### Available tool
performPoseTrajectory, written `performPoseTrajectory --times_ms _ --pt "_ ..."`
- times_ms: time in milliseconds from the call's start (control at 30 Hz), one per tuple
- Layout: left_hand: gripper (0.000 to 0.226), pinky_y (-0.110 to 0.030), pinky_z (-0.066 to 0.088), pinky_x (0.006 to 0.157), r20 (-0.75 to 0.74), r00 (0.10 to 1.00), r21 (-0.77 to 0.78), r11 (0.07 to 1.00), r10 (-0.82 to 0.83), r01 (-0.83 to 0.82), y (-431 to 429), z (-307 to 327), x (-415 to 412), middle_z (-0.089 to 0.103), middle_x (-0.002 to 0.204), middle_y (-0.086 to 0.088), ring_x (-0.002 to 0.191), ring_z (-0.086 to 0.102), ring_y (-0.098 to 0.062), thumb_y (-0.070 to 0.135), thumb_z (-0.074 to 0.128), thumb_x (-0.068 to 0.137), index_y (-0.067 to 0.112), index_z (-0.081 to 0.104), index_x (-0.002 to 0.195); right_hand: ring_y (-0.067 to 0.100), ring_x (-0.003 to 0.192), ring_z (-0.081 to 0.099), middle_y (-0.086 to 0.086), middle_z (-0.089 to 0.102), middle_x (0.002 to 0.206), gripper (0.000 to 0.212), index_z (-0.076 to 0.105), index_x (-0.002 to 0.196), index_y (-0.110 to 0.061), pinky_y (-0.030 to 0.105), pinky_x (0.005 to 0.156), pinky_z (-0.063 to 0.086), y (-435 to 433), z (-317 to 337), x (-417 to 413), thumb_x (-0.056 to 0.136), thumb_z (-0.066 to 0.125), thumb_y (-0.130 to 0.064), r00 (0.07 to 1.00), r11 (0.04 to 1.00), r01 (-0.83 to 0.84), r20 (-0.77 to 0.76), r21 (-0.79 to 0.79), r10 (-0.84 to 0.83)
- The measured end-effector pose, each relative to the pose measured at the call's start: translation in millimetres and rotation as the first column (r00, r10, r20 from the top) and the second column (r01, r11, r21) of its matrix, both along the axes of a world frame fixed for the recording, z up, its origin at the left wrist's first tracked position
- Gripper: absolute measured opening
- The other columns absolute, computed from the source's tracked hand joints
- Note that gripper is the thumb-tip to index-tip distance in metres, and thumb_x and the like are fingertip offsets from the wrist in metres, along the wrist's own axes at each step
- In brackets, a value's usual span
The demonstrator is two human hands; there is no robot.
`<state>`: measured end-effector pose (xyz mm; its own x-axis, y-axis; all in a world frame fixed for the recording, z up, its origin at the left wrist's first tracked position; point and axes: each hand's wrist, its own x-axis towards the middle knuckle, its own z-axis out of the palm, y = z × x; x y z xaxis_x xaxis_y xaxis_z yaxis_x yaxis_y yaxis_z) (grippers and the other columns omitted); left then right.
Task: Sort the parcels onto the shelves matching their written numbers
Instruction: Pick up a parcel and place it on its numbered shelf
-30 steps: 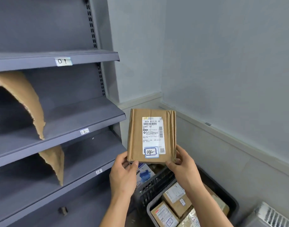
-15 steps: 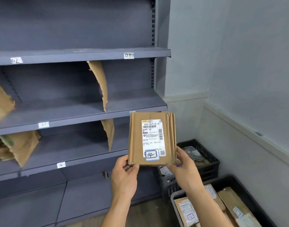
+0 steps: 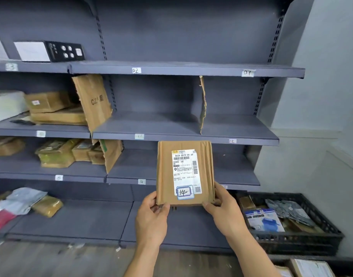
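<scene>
We hold the parcel (image 3: pixel 184 172), a flat brown cardboard mailer, upright in the air with its printed label toward us. The handwritten mark (image 3: pixel 184 192), boxed in blue at the label's foot, reads 14. Our left hand (image 3: pixel 151 218) pinches the lower left corner with the thumb on the front face, and our right hand (image 3: pixel 225 212) pinches the lower right corner the same way, so only these two corner grips carry it. The parcel is in front of the third shelf (image 3: pixel 134 164) down, whose edge tag (image 3: pixel 141 181), just left of the parcel, also reads 14, so we judge this to be the matching bay. To place it well, we should carry it a little left and forward and lift it over the front lip. We then lay it flat on the bare deck to the right of the torn cardboard divider (image 3: pixel 111 154), with the written number facing out. Several things escape us. The parcel hides whether another divider closes the bay on the right, and our fingers behind it are out of sight. The next tag (image 3: pixel 224 186) peeks out beside our right hand and cannot be read, and the far-left tags are blurred. The black crate (image 3: pixel 299 238) at lower right holds more parcels whose numbers we cannot make out.
</scene>
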<state>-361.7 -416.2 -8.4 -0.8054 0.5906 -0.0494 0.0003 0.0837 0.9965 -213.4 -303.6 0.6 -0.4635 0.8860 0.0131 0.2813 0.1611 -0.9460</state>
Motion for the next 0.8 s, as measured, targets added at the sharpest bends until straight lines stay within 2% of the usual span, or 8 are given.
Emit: performPoseTrajectory --times_ms 133,200,267,333,500,600,800 --pt "0.036 -0.022 0.048 0.083 -0.002 0.998 -0.010 0.998 0.069 -0.069 -34.8 -1.2 -48.3 0.071 0.105 0.013 0.099 0.066 -0.005 0.007 0.071 0.089 0.032 0.063 0.114 -0.007 0.107 0.060 -0.027 0.067 0.115 0.056 0.053 0.137 -0.038 0.010 0.080 0.047 -23.6 -1.1 -58.1 0.093 0.066 -0.007 0.998 0.998 -0.067 -0.010 0.004 0.067" --pt "0.036 -0.022 0.048 0.083 -0.008 0.994 0.002 0.994 0.106 -0.106 -50.9 -0.7 -70.4 0.071 0.105 0.012 0.098 0.066 -0.006 0.006 0.071 0.089 0.031 0.063 0.113 -0.004 0.112 0.061 -0.026 0.068 0.117 0.056 0.054 0.137 -0.037 0.016 0.090 0.048 -35.6 -1.6 -84.0 0.092 0.065 -0.006 0.994 0.994 -0.107 -0.014 -0.003 0.107" --pt "0.036 -0.016 0.046 0.077 -0.011 0.991 0.014 0.991 0.130 -0.130 -66.9 1.4 -89.4 0.070 0.102 0.014 0.096 0.065 -0.002 0.004 0.069 0.090 0.033 0.062 0.110 -0.003 0.113 0.060 -0.026 0.068 0.117 0.057 0.054 0.137 -0.038 0.021 0.095 0.049 -46.5 -1.8 -108.0 0.091 0.064 -0.005 0.990 0.990 -0.143 -0.012 0.005 0.143" --pt "0.037 -0.011 0.044 0.073 -0.007 0.989 0.019 0.989 0.150 -0.149 -83.5 2.8 -107.1 0.068 0.100 0.017 0.094 0.063 0.003 0.004 0.068 0.091 0.036 0.060 0.106 -0.003 0.112 0.061 -0.027 0.068 0.116 0.058 0.055 0.134 -0.039 0.022 0.094 0.049 -57.7 -2.5 -131.5 0.091 0.064 -0.003 0.985 0.985 -0.170 0.001 0.014 0.170" --pt "0.036 -0.019 0.047 0.078 0.013 0.973 0.013 0.973 0.231 -0.231 -121.4 -3.0 -147.2 0.071 0.100 0.017 0.093 0.067 0.002 0.004 0.069 0.090 0.037 0.062 0.102 -0.003 0.110 0.062 -0.029 0.068 0.113 0.054 0.057 0.129 -0.042 0.028 0.098 0.051 -88.9 -5.9 -181.8 0.090 0.064 -0.004 0.972 0.972 -0.237 0.012 -0.001 0.237" --pt "0.035 -0.017 0.048 0.076 0.026 0.959 0.031 0.958 0.284 -0.284 -139.1 -4.6 -165.9 0.072 0.096 0.018 0.086 0.068 0.007 0.004 0.069 0.089 0.037 0.064 0.100 -0.003 0.111 0.062 -0.026 0.069 0.115 0.057 0.057 0.133 -0.038 0.030 0.100 0.050 -101.9 -5.6 -207.7 0.089 0.060 -0.001 0.954 0.955 -0.298 0.016 -0.010 0.298" --pt "0.034 -0.013 0.046 0.074 0.048 0.926 0.034 0.926 0.374 -0.375 -153.9 -6.7 -197.6 0.072 0.094 0.020 0.085 0.066 0.010 0.004 0.069 0.089 0.037 0.064 0.100 -0.001 0.110 0.063 -0.025 0.070 0.113 0.054 0.059 0.130 -0.039 0.029 0.099 0.050 -110.7 -4.2 -253.1 0.089 0.062 -0.004 0.926 0.926 -0.377 0.009 -0.013 0.378"
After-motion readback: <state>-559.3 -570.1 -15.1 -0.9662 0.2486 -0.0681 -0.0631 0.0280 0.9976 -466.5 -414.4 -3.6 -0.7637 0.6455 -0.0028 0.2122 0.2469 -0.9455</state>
